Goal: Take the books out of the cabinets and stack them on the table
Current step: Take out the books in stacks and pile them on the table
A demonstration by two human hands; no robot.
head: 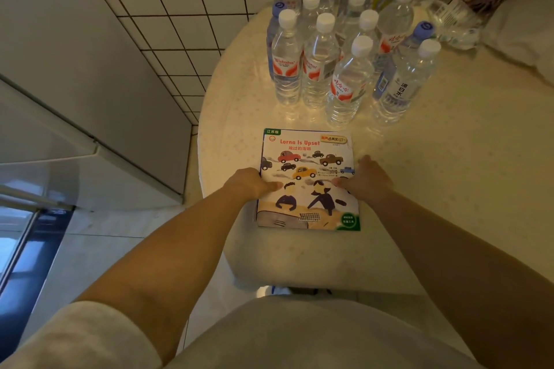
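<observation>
Picture book (pixel 307 180) lies flat, cover up, near the front edge of the round table (pixel 449 189), just in front of a cluster of water bottles (pixel 338 48). Left hand (pixel 250 184) and right hand (pixel 364 178) grip its side edges, thumbs on the cover; the fingers beneath are hidden. Judged step: setting down or squaring the stack; next calls for letting go and fetching another book from the cabinets.

Warm, dim indoor light. Soft glare on the tabletop (pixel 449 159) at centre beneath the bottles (pixel 329 63). Cool daylight reflection at lower left. Strong wide-angle bending at frame edges; slight overall softness.
</observation>
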